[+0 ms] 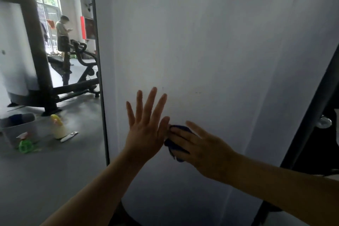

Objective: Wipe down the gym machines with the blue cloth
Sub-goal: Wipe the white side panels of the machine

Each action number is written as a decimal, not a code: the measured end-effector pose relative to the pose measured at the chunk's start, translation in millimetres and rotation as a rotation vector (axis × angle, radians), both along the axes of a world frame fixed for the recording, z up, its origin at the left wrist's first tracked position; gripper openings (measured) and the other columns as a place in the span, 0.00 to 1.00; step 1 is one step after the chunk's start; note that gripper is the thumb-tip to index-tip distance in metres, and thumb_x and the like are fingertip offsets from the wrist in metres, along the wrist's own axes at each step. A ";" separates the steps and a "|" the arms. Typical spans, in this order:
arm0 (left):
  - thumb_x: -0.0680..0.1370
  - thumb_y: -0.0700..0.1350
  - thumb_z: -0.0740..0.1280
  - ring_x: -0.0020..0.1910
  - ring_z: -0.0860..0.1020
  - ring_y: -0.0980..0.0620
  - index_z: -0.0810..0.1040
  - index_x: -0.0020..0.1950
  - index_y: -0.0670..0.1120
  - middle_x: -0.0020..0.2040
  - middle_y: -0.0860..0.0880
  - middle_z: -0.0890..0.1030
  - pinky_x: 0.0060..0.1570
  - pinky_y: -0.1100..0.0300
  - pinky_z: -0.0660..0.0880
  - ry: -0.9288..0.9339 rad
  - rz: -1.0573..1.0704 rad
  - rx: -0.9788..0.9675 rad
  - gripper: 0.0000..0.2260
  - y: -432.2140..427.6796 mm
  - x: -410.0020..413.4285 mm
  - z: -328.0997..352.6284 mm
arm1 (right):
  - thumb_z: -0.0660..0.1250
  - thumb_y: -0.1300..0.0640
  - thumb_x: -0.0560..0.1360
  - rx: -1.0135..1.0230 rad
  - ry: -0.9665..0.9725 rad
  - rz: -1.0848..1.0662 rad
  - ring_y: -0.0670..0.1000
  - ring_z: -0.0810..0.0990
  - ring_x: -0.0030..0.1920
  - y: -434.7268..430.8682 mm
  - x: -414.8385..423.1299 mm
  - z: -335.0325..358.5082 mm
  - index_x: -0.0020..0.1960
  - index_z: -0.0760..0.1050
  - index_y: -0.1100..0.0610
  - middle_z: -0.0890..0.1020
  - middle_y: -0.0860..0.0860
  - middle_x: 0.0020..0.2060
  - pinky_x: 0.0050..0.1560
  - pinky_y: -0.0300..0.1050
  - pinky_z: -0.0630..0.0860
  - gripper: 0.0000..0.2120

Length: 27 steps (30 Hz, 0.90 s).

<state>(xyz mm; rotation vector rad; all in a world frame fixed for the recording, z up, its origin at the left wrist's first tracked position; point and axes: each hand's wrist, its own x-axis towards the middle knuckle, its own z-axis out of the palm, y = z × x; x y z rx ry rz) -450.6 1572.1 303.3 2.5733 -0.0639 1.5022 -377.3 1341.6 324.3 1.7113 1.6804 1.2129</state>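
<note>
A tall white panel [211, 51] of a gym machine fills most of the view, close in front. The left hand [145, 134] lies flat against it, fingers spread wide and pointing up. Just to its right, the right hand [205, 148] presses the cloth [175, 149] onto the panel with its fingers stretched out straight over it. The tips of those fingers reach almost to the left thumb.

The cloth is dark blue and bunched into a small wad. Most of it is covered by the right fingers, so only a crumpled edge shows above them and a fold hangs below. It sits low on the panel, between the two hands.

On the grey floor [55, 170] to the left stand a grey tub [11, 130], a pale bottle with a yellow top [57, 127] and a green spray bottle [25, 145], with a white tube [69, 136] lying beside them. Farther off on the left are another white and black machine [16, 51], a black exercise bike [82, 71] and a person [63, 35] standing by the windows.
</note>
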 end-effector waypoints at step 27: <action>0.90 0.54 0.61 0.86 0.32 0.35 0.48 0.90 0.55 0.89 0.51 0.37 0.79 0.21 0.48 0.166 0.047 -0.059 0.32 -31.5 -13.4 23.9 | 0.72 0.57 0.80 0.267 0.116 0.107 0.60 0.54 0.87 -38.0 14.1 51.5 0.82 0.68 0.51 0.60 0.58 0.86 0.85 0.69 0.43 0.32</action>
